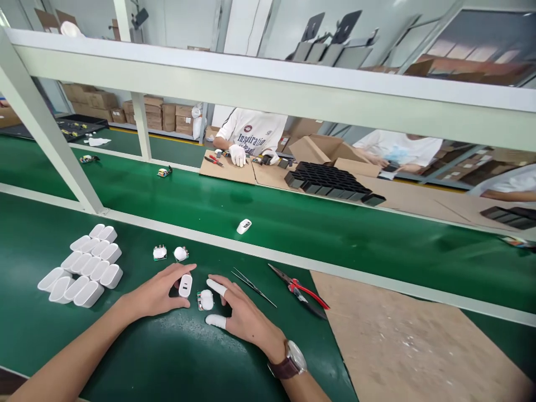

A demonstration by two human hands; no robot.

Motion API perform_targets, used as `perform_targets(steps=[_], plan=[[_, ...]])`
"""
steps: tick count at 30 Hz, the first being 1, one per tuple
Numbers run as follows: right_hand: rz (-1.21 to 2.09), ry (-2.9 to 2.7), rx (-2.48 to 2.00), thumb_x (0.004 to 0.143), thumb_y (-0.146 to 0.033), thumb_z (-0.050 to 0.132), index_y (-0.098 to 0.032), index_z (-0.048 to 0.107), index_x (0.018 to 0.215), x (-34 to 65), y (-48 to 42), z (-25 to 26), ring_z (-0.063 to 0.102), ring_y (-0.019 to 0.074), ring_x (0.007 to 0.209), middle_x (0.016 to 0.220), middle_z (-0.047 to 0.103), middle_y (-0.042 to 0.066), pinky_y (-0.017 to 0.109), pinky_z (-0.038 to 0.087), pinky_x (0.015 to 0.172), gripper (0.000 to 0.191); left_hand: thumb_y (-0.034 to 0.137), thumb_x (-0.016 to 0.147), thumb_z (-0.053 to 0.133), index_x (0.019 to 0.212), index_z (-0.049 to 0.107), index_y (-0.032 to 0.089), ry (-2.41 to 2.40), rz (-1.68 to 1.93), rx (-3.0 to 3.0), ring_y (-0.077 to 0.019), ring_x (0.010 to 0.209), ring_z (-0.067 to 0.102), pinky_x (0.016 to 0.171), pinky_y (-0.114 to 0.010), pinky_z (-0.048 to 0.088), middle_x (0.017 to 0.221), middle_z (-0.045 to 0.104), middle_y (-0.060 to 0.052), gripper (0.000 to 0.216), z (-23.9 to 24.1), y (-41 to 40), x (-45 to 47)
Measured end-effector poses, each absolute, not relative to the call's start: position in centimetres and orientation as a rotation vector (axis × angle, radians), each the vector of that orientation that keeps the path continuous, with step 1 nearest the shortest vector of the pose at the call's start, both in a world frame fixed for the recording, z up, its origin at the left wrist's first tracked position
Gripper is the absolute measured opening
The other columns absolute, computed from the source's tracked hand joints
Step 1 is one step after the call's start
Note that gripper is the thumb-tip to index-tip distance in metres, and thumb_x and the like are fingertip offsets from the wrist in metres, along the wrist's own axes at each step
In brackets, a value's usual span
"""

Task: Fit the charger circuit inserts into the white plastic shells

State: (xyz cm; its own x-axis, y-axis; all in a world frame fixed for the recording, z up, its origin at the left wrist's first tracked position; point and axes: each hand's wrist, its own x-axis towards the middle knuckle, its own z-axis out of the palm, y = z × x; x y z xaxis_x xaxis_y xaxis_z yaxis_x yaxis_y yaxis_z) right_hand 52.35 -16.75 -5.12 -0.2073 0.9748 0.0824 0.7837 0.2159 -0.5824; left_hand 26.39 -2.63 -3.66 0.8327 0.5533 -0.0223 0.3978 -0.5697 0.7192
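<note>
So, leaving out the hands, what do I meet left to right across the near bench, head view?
White shell cluster, rear-left board, white shell with ports, nearest board, tweezers, pliers, cardboard sheet.

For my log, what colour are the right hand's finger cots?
The finger cots are white, clearest in the head view.

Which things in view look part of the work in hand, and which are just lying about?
Seemingly in the work:
white casing with port slots, at the left thumb
board with white pad, by the right fingers
two similar boards beyond
grouped white casings

Seemingly just lying about:
tweezers, unheld
pliers, unheld
cardboard sheet
</note>
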Motion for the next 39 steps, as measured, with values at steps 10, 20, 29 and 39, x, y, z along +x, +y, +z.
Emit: perform_targets(steps=[10,20,29,39], plan=[[0.290,-1.919,-1.465,0.101,-0.017,0.057,-0.030,0.045,0.149,51.1,-16.8,-5.4,0.065,0.0265,0.118,0.131,0.064,0.011,0.047,0.059,0.099,0.052,0.039,0.093,0.073,0.165,0.026,0.041,0.698,0.159,2.303,-0.0365,0.152,0.043,0.115,-0.049,0.051,0.169,0.037,-0.005,0.086,-3.0,-3.1,26.2],[0.034,-1.861,-1.325,0.098,-0.012,0.063,-0.025,0.041,0.154,50.0,-17.7,-5.0,0.066,0.0267,0.110,0.125,0.064,0.014,0.043,0.061,0.091,0.062,0.022,0.100,0.064,0.165,0.019,0.040,0.541,0.405,2.341,-0.0253,0.130,0.061,0.109,-0.044,0.056,0.145,0.062,-0.006,0.081,-4.5,-4.3,27.7],[0.014,-1.994,-1.387,0.099,-0.011,0.057,-0.020,0.032,0.161,50.2,-18.3,-6.5,0.065,0.0312,0.122,0.138,0.063,0.017,0.054,0.056,0.106,0.068,0.014,0.100,0.062,0.167,0.012,0.038,0.440,0.459,2.386,-0.0255,0.138,0.054,0.111,-0.046,0.054,0.148,0.062,-0.006,0.087,-4.2,-4.5,27.9],[-0.051,-2.033,-1.430,0.101,-0.012,0.051,-0.016,0.032,0.160,49.8,-18.2,-5.8,0.066,0.0316,0.118,0.134,0.065,0.018,0.055,0.058,0.103,0.063,0.016,0.101,0.060,0.167,0.011,0.038,0.437,0.404,2.373,-0.0272,0.143,0.048,0.115,-0.050,0.049,0.152,0.058,-0.006,0.085,-4.6,-4.5,27.9]])
